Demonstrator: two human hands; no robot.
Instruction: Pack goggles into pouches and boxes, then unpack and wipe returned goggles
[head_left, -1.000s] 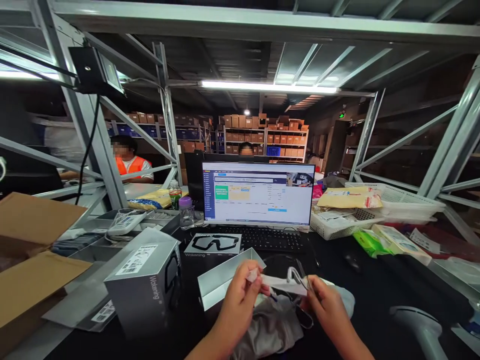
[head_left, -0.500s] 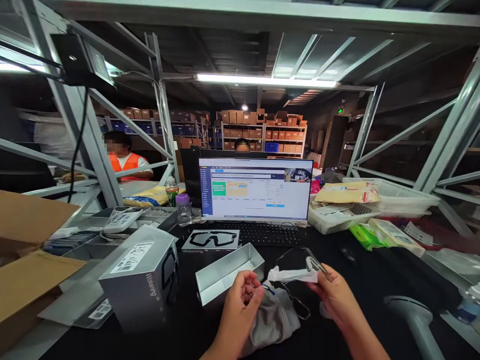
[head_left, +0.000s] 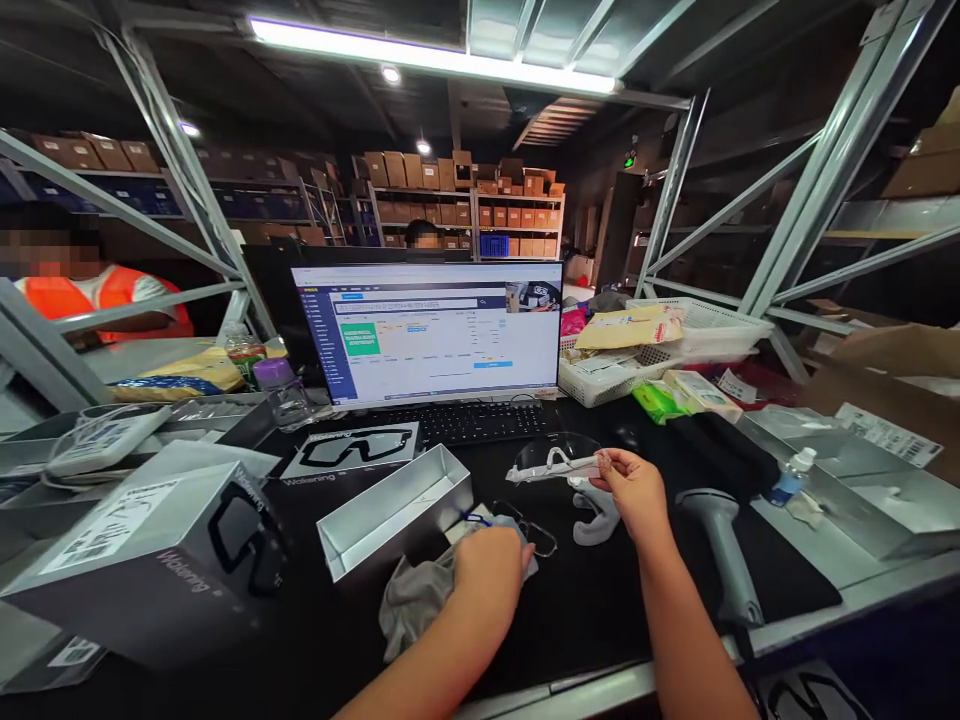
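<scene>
Half a second ago the left hand [head_left: 491,570] was raised beside the clear curved lens with a white strip along its lower edge [head_left: 551,468]; now it is down over the crumpled grey cloth pouch [head_left: 416,600], while the right hand [head_left: 636,490] still has thumb and fingers clamped on the lens's right end, above the black desktop. The left fingers point down and are mostly hidden, so whether they grip cannot be told. The view has also turned rightward. The left hand and forearm cover part of the pouch; an open silver-grey oblong tray [head_left: 397,515] lies just beyond it, and a translucent curved piece [head_left: 596,525] sits below the lens. Around them are one monitor [head_left: 427,330], one black keyboard [head_left: 480,422], one grey handheld scanner [head_left: 720,550], and two co-workers, one in an orange vest [head_left: 146,300].
</scene>
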